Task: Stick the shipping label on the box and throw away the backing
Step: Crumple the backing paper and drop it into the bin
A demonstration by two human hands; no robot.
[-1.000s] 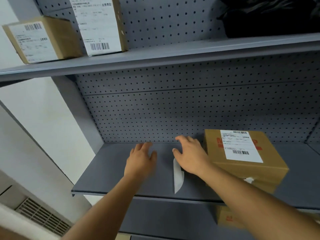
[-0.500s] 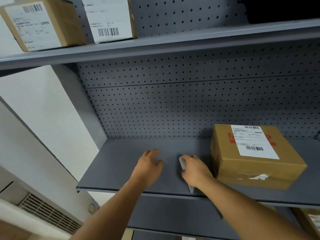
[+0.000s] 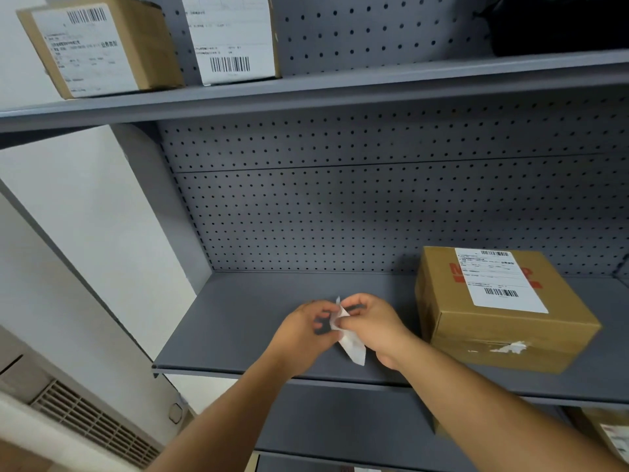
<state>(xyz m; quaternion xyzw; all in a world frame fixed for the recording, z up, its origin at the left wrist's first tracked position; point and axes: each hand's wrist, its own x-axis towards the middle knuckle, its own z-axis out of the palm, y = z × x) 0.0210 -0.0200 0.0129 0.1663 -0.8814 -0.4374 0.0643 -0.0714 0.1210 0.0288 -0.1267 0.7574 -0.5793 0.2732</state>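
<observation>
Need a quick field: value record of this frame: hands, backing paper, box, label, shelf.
left hand: pinching the paper's left side
right hand: pinching the same paper from the right
backing paper: white, crumpled, held between both hands above the shelf
box: cardboard, on the middle shelf, right of the hands, untouched
shipping label: already stuck on the box top, barcodes visible
middle shelf: grey, pegboard back
upper shelf boxes: two, labelled
bin: none in view

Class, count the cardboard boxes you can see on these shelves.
4: two on the top shelf, one on the middle shelf, one partly cut off at bottom right. More may be hidden.
</observation>
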